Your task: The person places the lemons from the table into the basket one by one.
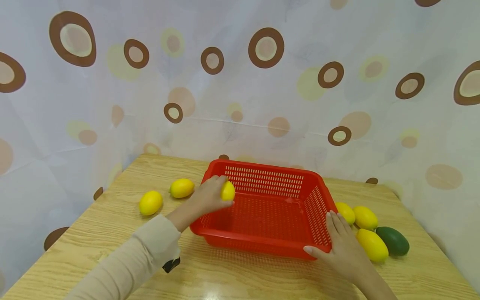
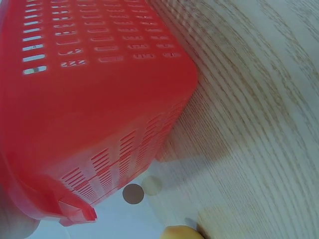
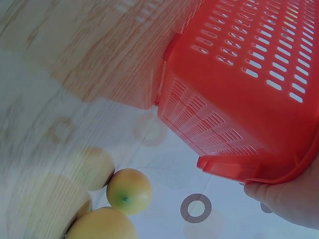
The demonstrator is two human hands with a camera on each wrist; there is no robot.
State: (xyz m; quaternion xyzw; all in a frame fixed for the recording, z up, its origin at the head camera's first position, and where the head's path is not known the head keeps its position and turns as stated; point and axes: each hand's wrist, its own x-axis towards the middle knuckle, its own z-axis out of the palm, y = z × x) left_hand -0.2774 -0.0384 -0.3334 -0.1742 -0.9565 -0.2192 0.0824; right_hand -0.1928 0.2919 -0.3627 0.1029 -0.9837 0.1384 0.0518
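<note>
Over red basket [image 1: 262, 212]: lemon [image 1: 228, 191] gripped in left hand [image 1: 211, 194]; right hand [image 1: 343, 248] spread on rim [image 1: 326, 191].

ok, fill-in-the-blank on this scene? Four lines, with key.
1. The fruit in the left hand is colored ____.
2. The right hand touches a basket colored ____.
3. In the head view, yellow fruits lying left of the basket number ____.
4. In the head view, the dark green fruit lies to the ____ of the basket.

Missing words: yellow; red; two; right.
</note>
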